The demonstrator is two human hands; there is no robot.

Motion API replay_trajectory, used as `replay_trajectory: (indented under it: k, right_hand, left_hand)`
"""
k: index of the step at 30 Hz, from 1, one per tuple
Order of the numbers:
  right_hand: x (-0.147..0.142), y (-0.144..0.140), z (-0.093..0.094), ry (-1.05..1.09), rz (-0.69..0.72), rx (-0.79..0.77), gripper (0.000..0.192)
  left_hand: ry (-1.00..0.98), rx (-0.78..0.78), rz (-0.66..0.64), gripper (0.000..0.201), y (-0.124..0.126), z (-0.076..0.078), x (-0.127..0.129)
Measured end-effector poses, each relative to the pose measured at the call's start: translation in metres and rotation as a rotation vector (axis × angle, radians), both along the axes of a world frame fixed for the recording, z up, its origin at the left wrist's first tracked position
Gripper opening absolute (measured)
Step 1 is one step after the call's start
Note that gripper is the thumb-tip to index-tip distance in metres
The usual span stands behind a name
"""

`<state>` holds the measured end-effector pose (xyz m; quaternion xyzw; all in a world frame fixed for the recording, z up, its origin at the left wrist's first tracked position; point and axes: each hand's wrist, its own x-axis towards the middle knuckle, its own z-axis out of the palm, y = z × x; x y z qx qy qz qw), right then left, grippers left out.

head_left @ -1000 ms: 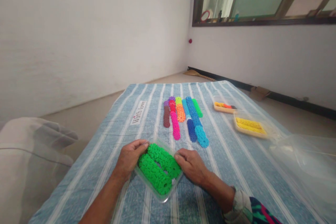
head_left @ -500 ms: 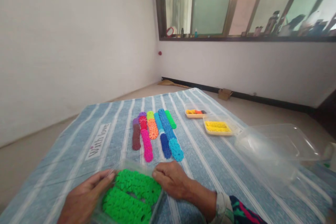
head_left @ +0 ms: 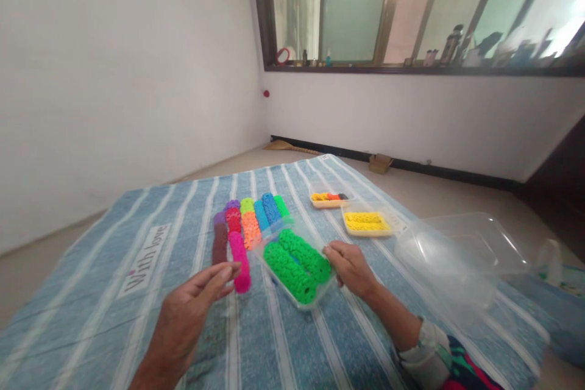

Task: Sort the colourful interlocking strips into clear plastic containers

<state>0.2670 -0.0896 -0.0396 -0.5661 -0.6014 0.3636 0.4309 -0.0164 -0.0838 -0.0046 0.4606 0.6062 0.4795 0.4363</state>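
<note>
The left hand (head_left: 194, 308) has let go; the green-disc tray (head_left: 297, 259) moved right.

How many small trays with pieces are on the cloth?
3: green tray held by the right hand; yellow tray farther right; mixed tray behind it.

Bare blue-striped cloth (head_left: 137, 317) runs open on the left side and along the near edge, w/ room for a pass. Centre is blocked: row of coloured disc stacks (head_left: 247, 225) lies just behind the clear plastic tray of green discs (head_left: 297, 265). Right side is crowded by the large clear plastic tub (head_left: 461, 256), w/ 2 small trays of yellow pieces (head_left: 365, 222) behind. A narrow lane runs between green tray and tub.
</note>
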Motion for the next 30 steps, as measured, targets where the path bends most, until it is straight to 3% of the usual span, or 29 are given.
replay_trajectory:
  k: [5, 10, 20, 30]
  right_hand:
    - [0.032, 0.013, -0.013, -0.077, -0.206, 0.015, 0.034]
    - [0.044, 0.021, -0.029, -0.172, -0.302, 0.021, 0.033]
    - [0.043, 0.026, -0.032, -0.208, -0.332, -0.022, 0.034]
    - [0.042, 0.025, -0.036, -0.18, -0.339, -0.027, 0.034]
  left_hand:
    - [0.15, -0.036, -0.092, 0.048, -0.003, -0.008, 0.006]
    - [0.186, -0.075, -0.103, 0.046, -0.003, -0.016, 0.003]
    - [0.145, -0.096, -0.091, 0.046, -0.004, -0.017, 0.01]
    - [0.097, -0.091, -0.09, 0.051, -0.005, -0.032, 0.009]
